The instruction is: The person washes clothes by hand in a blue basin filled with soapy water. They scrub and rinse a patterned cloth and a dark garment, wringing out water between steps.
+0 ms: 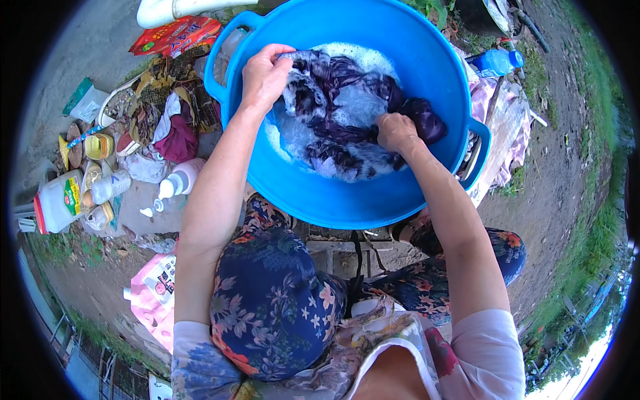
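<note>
Left grip (265,75) and right grip (395,131) clamp dark wet cloth (343,79); suds (357,105) lie between them, a blue tub (430,73) around both.

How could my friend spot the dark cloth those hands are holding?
Find the big blue tub. Inside, among white suds, the left hand and right hand grip the dark cloth. It is wet and foamy, while the maroon cloth lies outside, left of the tub.

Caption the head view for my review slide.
Left hand and right hand grip wet dark cloth in a blue tub of sudsy water.
</note>
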The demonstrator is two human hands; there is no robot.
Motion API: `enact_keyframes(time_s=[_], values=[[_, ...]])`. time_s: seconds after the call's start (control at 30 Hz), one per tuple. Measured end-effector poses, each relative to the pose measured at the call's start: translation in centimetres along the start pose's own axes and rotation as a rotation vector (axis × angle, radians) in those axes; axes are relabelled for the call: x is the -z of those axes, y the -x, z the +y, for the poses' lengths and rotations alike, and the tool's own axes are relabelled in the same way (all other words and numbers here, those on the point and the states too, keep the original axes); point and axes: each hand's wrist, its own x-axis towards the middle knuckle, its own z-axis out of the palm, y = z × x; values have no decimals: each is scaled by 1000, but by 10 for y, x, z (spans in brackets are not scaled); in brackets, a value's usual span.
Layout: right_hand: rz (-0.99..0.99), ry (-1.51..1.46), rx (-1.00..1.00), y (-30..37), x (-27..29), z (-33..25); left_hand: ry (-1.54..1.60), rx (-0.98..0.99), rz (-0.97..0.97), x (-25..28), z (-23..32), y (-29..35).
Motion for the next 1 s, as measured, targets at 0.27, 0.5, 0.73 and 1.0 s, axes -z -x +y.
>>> enact_keyframes(time_s=[0.27, 0.5, 0.73, 1.0], values=[[-284, -109, 367, 37, 61, -43, 675, 178, 11, 2, 9, 2], [-58, -289, 224, -15, 30, -24, 1045, 308, -125, 6, 22, 3], [342, -860, 235, -7, 41, -32, 1146, 287, -229, -1, 40, 11], [365, -1092, -401, -24, 75, 29, 148, 232, -149, -19, -5, -4]])
